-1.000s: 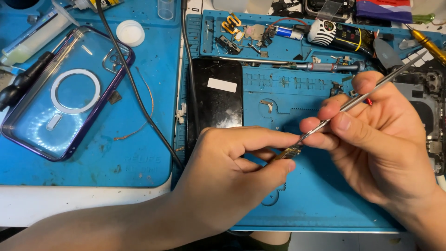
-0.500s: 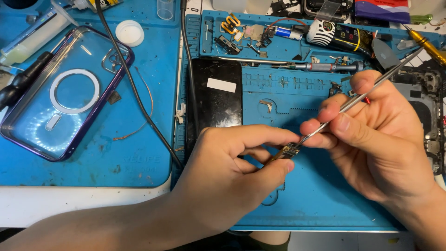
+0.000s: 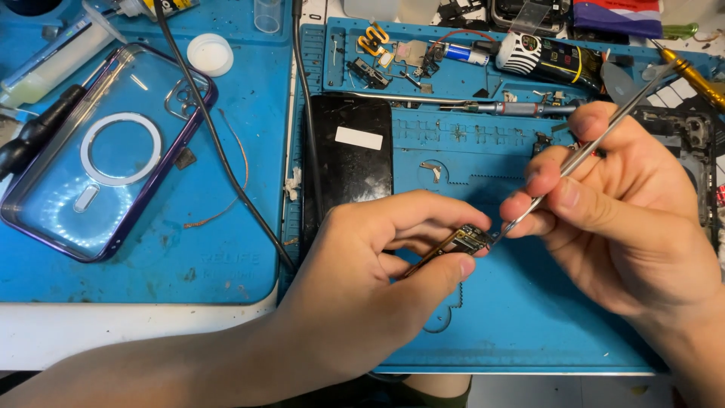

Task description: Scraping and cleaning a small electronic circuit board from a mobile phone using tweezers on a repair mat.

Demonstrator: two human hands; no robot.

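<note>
Head view. Left hand (image 3: pixel 362 295) pinching a small part (image 3: pixel 462 242) between thumb and fingers, held above the blue mat (image 3: pixel 529 332), centre frame. Part: tiny, dark, with gold-brown strip and metallic bits; detail too small to tell. Right hand (image 3: pixel 627 204) closed around thin metal tweezers (image 3: pixel 581 155), tip touching the part's right end. Black phone (image 3: pixel 351 162) flat on mat behind left hand, white rectangular label near its top. Clear case (image 3: pixel 106 159) with purple rim and white ring, far left on worktop. White round cap (image 3: pixel 209 54) above case.
</note>
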